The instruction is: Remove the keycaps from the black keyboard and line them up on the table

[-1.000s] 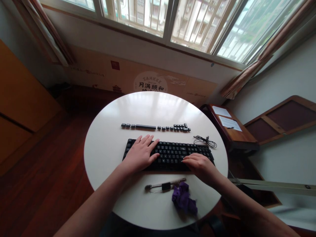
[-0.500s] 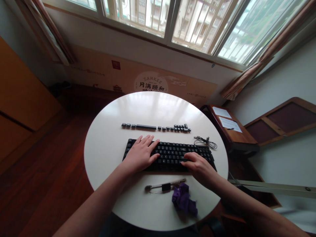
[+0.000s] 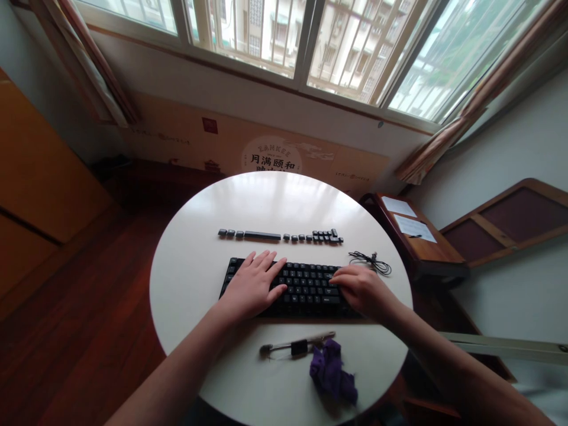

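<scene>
A black keyboard (image 3: 306, 291) lies across the middle of the round white table. My left hand (image 3: 254, 284) rests flat on its left part, fingers spread. Over its right part, my right hand (image 3: 361, 287) is closed, with thumb and fingertips pressed together at keys near the right of the main block. Whatever those fingertips hold, if anything, is hidden. Behind the keyboard, several loose black keycaps (image 3: 294, 238) form a row, with a long spacebar (image 3: 262, 236) among them. The hands and wrists cover parts of the keyboard's left and right ends.
A bundled black cable (image 3: 373, 262) lies behind the keyboard's right end. Nearer me are a thin brush (image 3: 293, 347) with a dark grip and a crumpled purple cloth (image 3: 331, 370). A wooden side table (image 3: 432, 251) with papers stands right of the white table (image 3: 181, 284).
My right hand has shifted up the keyboard, away from the lower keys, and its fingertips have come back together. The left hand stays flat in place. The view has tilted slightly.
</scene>
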